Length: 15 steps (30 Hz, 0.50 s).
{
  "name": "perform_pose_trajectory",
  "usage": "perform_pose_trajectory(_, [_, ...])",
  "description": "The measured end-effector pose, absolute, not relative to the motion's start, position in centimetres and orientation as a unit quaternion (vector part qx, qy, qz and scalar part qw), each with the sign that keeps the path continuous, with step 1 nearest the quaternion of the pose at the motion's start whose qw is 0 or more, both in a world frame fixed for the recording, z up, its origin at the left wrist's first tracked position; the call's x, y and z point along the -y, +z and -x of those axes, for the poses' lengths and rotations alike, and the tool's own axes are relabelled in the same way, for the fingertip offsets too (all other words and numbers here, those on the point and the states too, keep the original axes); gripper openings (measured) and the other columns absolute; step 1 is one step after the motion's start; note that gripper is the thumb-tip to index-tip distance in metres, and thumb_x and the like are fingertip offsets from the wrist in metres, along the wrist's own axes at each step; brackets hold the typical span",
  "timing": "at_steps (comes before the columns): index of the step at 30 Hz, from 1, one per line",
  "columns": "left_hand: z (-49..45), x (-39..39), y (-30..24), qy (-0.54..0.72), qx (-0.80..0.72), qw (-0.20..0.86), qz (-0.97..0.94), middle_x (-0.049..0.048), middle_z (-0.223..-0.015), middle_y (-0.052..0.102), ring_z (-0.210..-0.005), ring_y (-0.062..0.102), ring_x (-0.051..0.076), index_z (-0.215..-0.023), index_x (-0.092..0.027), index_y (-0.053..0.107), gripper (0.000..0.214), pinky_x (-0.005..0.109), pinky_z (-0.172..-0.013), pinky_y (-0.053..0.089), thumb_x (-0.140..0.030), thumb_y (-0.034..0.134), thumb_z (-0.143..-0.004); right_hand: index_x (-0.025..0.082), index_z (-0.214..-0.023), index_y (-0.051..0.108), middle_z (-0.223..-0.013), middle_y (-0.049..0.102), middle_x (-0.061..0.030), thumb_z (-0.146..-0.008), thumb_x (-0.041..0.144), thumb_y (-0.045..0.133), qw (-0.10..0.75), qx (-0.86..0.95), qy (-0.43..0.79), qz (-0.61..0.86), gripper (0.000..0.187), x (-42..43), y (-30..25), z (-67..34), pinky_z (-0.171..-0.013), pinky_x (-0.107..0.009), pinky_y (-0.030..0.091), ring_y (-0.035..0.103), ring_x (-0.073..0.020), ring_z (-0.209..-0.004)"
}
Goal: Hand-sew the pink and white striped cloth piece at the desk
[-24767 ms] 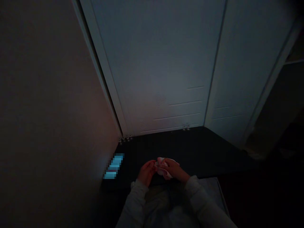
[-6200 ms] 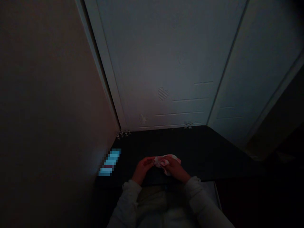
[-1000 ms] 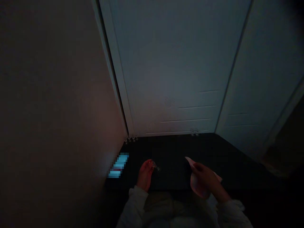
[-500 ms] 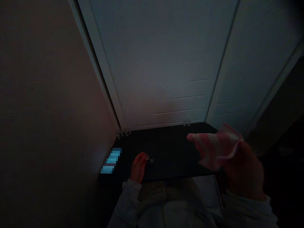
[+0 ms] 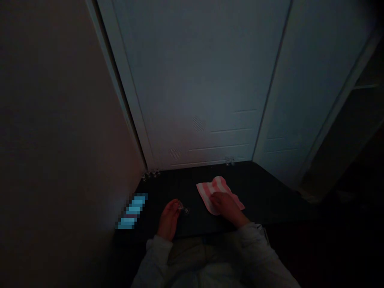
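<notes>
My left hand [image 5: 169, 218] has its fingers closed round a small clear glass [image 5: 185, 209], stemmed in shape, tilted with its foot end pointing right. The glass is held just over the dark table, and much of it is hidden by the fingers. To the right, a pink and white striped cloth [image 5: 205, 193] is spread on the table, its far edge a little raised. My right hand [image 5: 225, 205] is on the cloth with fingers curled and closed against it; the fingertips are hard to make out in the dim light.
On the black table [image 5: 186, 182], several small clear glasses [image 5: 151, 174] stand at the back left corner. A couple more small glasses [image 5: 230, 161] are at the back right. A phone-like bright blurred screen [image 5: 132, 211] lies at the left edge. White panels [image 5: 195, 80] rise behind the table.
My right hand has come down and left with the cloth, from the raised right side onto the table. My left hand keeps the glass in nearly the same place. The view has shifted slightly.
</notes>
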State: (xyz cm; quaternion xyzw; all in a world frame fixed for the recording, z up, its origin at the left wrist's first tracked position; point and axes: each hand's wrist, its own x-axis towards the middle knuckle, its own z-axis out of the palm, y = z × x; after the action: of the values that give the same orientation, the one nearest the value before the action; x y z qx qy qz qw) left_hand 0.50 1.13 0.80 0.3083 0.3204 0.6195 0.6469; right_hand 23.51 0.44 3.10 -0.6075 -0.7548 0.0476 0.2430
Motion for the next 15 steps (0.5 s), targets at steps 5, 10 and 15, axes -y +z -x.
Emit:
perform_pose_trajectory(5, [-0.6,-1.1,1.0,0.622,-0.319,0.647,-0.305,0.0032,-0.084,0.059,-0.078,0.054,0.010,-0.085,-0.015,0.057,0.022,0.022,-0.075,0.040,-0.018,0.061,-0.064,0.020,-0.107,0.050,-0.114,0.048,-0.0078,-0.079,0.030,0.035,0.203,0.771,0.035,0.602,0.033,1.3,1.2,-24.4,-0.088,-0.038,0.027,0.040,-0.0219,-0.106])
perform_pose_trajectory(10, [-0.6,-1.2,0.8,0.627,-0.309,0.647,-0.304,0.0030,-0.082,0.059,-0.077,0.054,0.010,-0.084,-0.014,0.057,0.021,0.023,-0.075,0.040,-0.019,0.061,-0.064,0.023,-0.111,0.047,-0.120,0.043,-0.0051,-0.074,0.022,0.039,0.205,0.821,0.099,0.524,0.038,1.1,0.6,-23.4,-0.094,-0.041,0.020,0.034,-0.0210,-0.113])
perform_pose_trajectory(15, [-0.6,-1.0,1.0,0.631,-0.320,0.626,-0.328,0.0030,-0.083,0.059,-0.078,0.054,0.011,-0.084,-0.015,0.057,0.022,0.025,-0.075,0.041,-0.021,0.061,-0.063,0.022,-0.104,0.054,-0.112,0.051,-0.0046,-0.072,0.023,0.043,0.277,0.843,0.153,0.436,0.033,1.0,1.3,-21.8,-0.094,-0.039,0.021,0.042,-0.0197,-0.105])
